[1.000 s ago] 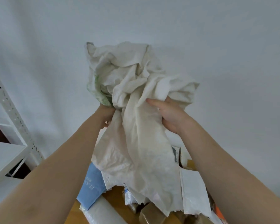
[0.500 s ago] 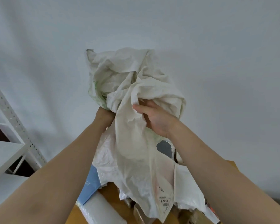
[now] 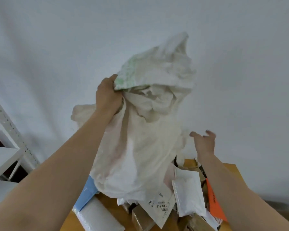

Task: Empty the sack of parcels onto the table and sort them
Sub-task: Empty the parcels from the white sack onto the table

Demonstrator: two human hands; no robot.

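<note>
A crumpled off-white woven sack [image 3: 145,130] with faint green print hangs in the air above the wooden table [image 3: 230,172]. My left hand [image 3: 108,97] grips its bunched upper part. My right hand [image 3: 204,142] is off the sack, fingers spread, just to its right. Under the sack lies a heap of parcels: a white padded mailer [image 3: 188,194], a labelled cream mailer [image 3: 160,205], an orange packet [image 3: 213,202], a blue envelope [image 3: 86,194], a white bubble-wrap roll [image 3: 98,217] and brown cardboard boxes [image 3: 140,217]. The sack hides the heap's middle.
A white metal shelf unit [image 3: 5,147] stands at the left. A plain white wall fills the background behind the table.
My right hand has let go of the sack and dropped to the right with fingers apart. My left hand has raised the sack, which has swung up and to the right.
</note>
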